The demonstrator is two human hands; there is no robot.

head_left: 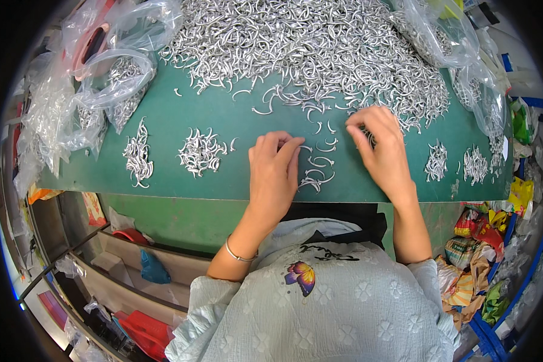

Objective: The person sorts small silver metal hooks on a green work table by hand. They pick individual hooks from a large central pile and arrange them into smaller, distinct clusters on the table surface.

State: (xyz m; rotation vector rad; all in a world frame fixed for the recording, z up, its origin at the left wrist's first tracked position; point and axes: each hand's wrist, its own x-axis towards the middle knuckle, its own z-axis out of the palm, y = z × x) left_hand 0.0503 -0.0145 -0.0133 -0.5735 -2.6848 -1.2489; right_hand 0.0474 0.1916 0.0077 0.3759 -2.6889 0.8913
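Observation:
Small curved silver metal pieces lie in a large heap [295,42] across the far half of the green table [235,188]. A loose column of the same curved pieces [320,163] runs between my hands toward the near edge. My left hand [276,172] is left of this column, with thumb and fingers pinched together at the end of one curved piece [306,148]. On the column's other side, my right hand [381,148] is bent at the near edge of the heap. Its thumb and forefinger tips come together, and whatever they hold is too small to make out.
Sorted small piles [200,152] lie on the left, others [436,161] on the right. Clear plastic bags [127,84] with metal pieces crowd the left side; another bag [440,36] stands at the far right. Below the table, drawers [133,265] and packages [464,259] flank me.

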